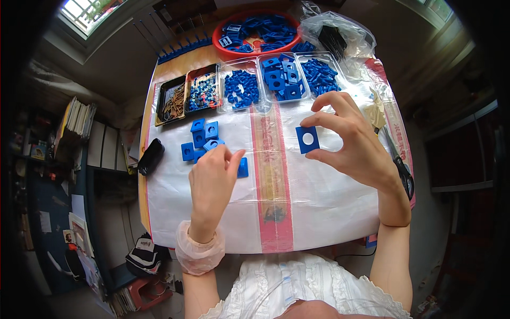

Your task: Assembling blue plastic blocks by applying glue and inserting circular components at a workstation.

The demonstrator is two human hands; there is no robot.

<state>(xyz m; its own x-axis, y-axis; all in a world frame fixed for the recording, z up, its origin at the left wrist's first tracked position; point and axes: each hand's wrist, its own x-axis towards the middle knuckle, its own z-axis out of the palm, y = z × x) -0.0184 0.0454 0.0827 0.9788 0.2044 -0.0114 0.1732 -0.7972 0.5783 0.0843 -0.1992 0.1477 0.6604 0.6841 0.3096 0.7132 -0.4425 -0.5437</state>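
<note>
My right hand (353, 141) holds a flat blue square plate with a round hole (307, 140) between thumb and forefinger, lifted above the white sheet (319, 202). My left hand (214, 178) rests on the sheet with fingers curled, its fingertips on a blue square piece (242, 167). Just above that hand lies a cluster of several finished blue square pieces (201, 138). Whether my left hand grips anything is hidden by its fingers.
Along the far edge stand clear trays of blue parts (241, 87) (283, 77) (320, 74), dark trays of small hardware (171, 100) (203, 91), a red bowl of blue plates (255, 33) and a plastic bag (337, 34). Scissors (401, 167) lie at right, a black object (151, 156) at left.
</note>
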